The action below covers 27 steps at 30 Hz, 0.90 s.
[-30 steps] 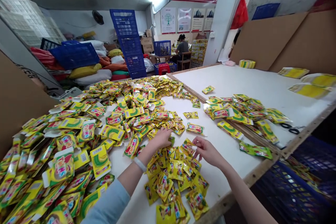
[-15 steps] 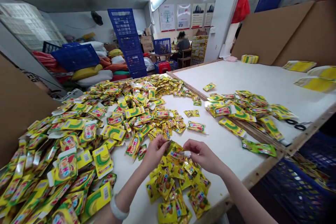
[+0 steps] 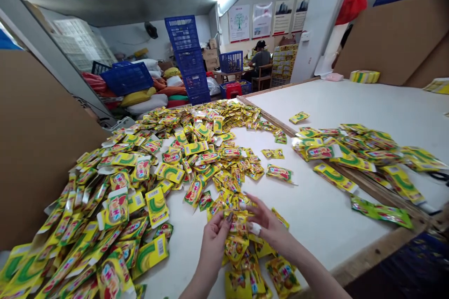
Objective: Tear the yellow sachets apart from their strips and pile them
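My left hand pinches a small yellow candy packet between thumb and fingers, over the near part of the table. Just to its right is my right hand, fingers spread and curved by the packet's right side; whether a fingertip touches it I cannot tell. White tape wraps one of that hand's fingers. Below both hands lies a heap of similar yellow packets, partly hidden by them. More small packets lie just beyond, and a single packet rests at the heap's right.
A big pile of yellow-green boxes covers the table's left side. Across a wooden strip lie more boxes, a green packet strip and black-handled scissors. Stacked blue crates and a seated person are behind.
The view has swung left, shifting the scene rightward. My hands have come closer together and nearer to me; the right fingers, pinched before, are now spread. My left hand still pinches a packet.
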Tool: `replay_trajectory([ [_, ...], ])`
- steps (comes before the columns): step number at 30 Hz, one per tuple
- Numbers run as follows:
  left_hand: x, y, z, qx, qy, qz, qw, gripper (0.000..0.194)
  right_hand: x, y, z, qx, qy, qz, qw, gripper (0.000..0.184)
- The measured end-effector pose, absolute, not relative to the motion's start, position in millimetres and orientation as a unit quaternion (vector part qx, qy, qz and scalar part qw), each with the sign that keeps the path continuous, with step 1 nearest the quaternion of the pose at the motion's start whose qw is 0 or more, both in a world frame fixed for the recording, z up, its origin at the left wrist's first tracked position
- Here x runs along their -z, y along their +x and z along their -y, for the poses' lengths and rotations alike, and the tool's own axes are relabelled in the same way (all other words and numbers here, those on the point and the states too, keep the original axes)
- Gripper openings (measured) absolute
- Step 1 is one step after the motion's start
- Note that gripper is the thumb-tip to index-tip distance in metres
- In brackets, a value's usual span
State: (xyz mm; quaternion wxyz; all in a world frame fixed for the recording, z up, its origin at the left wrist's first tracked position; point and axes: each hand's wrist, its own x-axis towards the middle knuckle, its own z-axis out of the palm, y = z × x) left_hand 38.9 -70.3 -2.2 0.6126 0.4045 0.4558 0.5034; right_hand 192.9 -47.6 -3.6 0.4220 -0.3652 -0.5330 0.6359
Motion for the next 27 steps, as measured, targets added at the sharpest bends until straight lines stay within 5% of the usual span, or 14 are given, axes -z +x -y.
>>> replay_trajectory([
  [3,9.7,39.9,68.6,-0.492,0.514,-0.510,0.484,0.029,11.7,183.5,54.3,-0.719,-0.331,0.467,0.395,0.040],
  [7,14.3,7.0,41.7,-0.321,0.682,-0.644,0.129,0.031,12.8,187.0,52.3,-0.697,-0.356,0.449,0.431,0.033],
  [10,19.3,-36.3,12.6,-0.281,0.644,-0.710,0.045,0.060,10.9,201.2,49.5,-0.674,-0.363,0.477,0.432,0.026],
  [15,22.7,-74.6,3.7,-0.221,0.670,-0.709,0.026,0.065,11.0,212.0,54.7,-0.704,-0.377,0.427,0.423,0.033],
  [21,2.5,-53.2,58.1,-0.190,0.864,-0.466,0.005,0.066,8.2,191.6,61.1,-0.783,-0.305,0.386,0.382,0.032],
  [24,0.0,-41.3,75.5,-0.298,0.806,-0.510,0.027,0.081,0.6,184.5,60.8,-0.772,-0.306,0.381,0.408,0.032],
  [27,7.0,-23.8,82.8,-0.437,0.653,-0.586,0.200,0.104,-8.0,178.2,65.2,-0.784,-0.284,0.323,0.447,0.031],
])
